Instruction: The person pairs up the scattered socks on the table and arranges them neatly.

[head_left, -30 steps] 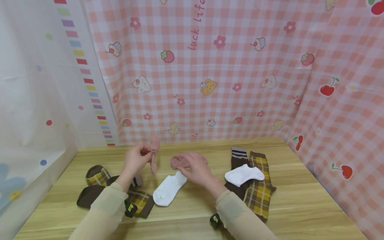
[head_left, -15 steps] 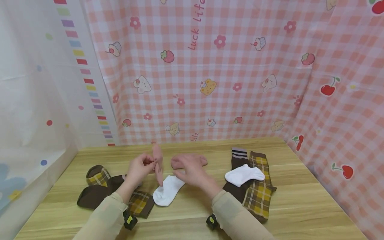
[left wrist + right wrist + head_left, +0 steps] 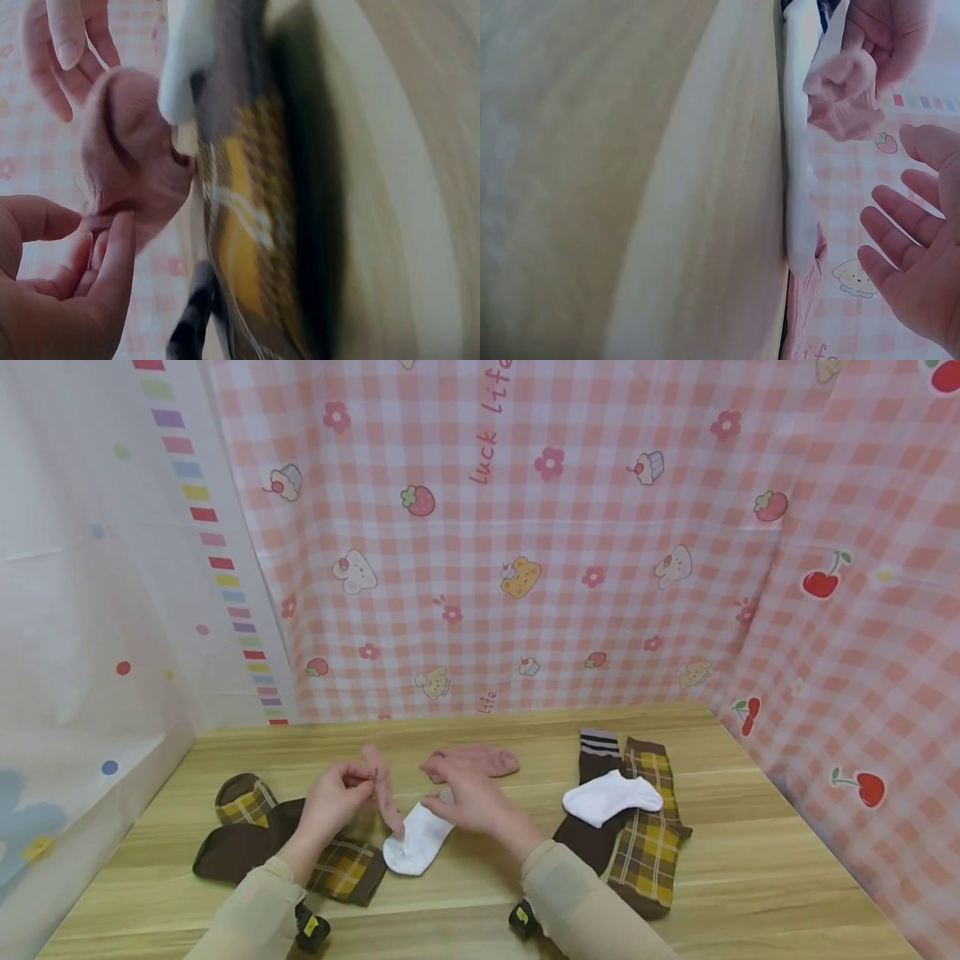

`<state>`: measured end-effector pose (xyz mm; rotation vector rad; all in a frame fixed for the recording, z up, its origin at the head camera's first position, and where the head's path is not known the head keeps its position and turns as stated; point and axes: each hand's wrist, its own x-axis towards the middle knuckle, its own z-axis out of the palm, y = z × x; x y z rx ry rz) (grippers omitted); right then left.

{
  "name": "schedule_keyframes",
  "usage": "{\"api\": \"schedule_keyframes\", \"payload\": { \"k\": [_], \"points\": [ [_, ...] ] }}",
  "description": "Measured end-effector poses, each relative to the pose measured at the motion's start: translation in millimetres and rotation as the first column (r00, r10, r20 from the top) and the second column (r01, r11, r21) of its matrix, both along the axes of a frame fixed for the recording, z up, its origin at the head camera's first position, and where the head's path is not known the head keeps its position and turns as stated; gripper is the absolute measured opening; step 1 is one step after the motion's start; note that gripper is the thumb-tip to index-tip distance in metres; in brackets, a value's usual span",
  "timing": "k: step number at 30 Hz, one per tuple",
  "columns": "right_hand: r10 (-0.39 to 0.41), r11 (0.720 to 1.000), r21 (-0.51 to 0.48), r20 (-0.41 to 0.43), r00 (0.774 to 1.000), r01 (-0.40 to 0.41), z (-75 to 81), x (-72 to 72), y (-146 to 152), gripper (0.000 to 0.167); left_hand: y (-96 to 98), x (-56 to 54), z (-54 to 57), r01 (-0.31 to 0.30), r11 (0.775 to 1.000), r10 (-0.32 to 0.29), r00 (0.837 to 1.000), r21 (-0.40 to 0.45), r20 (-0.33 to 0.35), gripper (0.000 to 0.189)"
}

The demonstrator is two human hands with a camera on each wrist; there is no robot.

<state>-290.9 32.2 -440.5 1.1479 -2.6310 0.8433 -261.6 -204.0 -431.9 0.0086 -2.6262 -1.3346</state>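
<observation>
My left hand [image 3: 341, 797] pinches a pink ankle sock [image 3: 135, 150] by its edge between thumb and fingers. The sock hangs above the table, its lower end overlapping a white ankle sock [image 3: 420, 843] in the head view. To the right, my right hand [image 3: 468, 797] hovers with fingers loosely spread and holds nothing, as the right wrist view shows its bare palm. Behind that hand lies a second pink sock [image 3: 491, 760], partly covered by it in the head view. The far end of the white sock is close under the right fingers.
At left lie a plaid sock [image 3: 348, 868] and a dark brown sock [image 3: 228, 852], partly behind my left arm. On the right, another white sock [image 3: 611, 797] lies across a striped-cuff brown sock [image 3: 598, 743] and a plaid sock [image 3: 648, 843]. A pink checked curtain [image 3: 480, 635] hangs behind the wooden table [image 3: 750, 860].
My left hand has come down and nearer with the pink sock, which now hangs toward the white sock. The right hand has shifted slightly left and nearer, uncovering more of the other pink sock.
</observation>
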Motion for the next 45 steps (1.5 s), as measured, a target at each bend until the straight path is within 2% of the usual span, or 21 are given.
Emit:
{"api": "schedule_keyframes", "payload": {
  "k": [6,10,16,23,28,33,39,45],
  "points": [
    [0.01,1.0,0.011,-0.026,1.0,-0.01,-0.7,1.7,-1.5,0.046,-10.8,3.7,2.0,-0.046,0.997,0.045,0.999,-0.063,-0.023,0.024],
    [0.016,1.0,0.014,-0.018,1.0,-0.016,-0.9,2.0,-3.1,0.047,-17.3,3.1,2.9,-0.052,0.997,0.05,0.998,-0.064,-0.036,0.023],
    [0.013,1.0,0.015,-0.009,1.0,-0.013,-0.4,3.3,-6.6,0.047,-22.4,0.6,7.1,-0.044,0.995,0.037,0.996,-0.093,-0.078,0.023],
    [0.015,1.0,0.011,-0.015,1.0,-0.015,1.4,6.1,-11.2,0.046,-21.8,-5.5,14.7,-0.013,0.983,-0.005,0.995,-0.184,-0.095,0.025],
    [0.011,1.0,0.012,0.023,1.0,-0.011,1.2,7.8,-15.3,0.046,-19.0,-11.4,18.6,0.03,0.967,-0.051,0.996,-0.252,-0.079,0.029],
    [0.0,0.999,0.033,0.044,0.999,-0.001,1.6,10.0,-18.9,0.045,-16.9,-16.6,20.2,0.064,0.945,-0.102,0.99,-0.322,-0.102,0.031],
    [0.011,1.0,0.016,0.055,0.998,-0.012,-0.1,10.9,-22.9,0.045,-16.2,-24.0,18.4,0.084,0.912,-0.135,0.986,-0.402,-0.102,0.033],
    [0.01,1.0,0.02,0.084,0.996,-0.012,-0.8,12.8,-27.7,0.044,-13.0,-29.1,19.6,0.072,0.872,-0.163,0.976,-0.485,-0.148,0.033]
  ]
}}
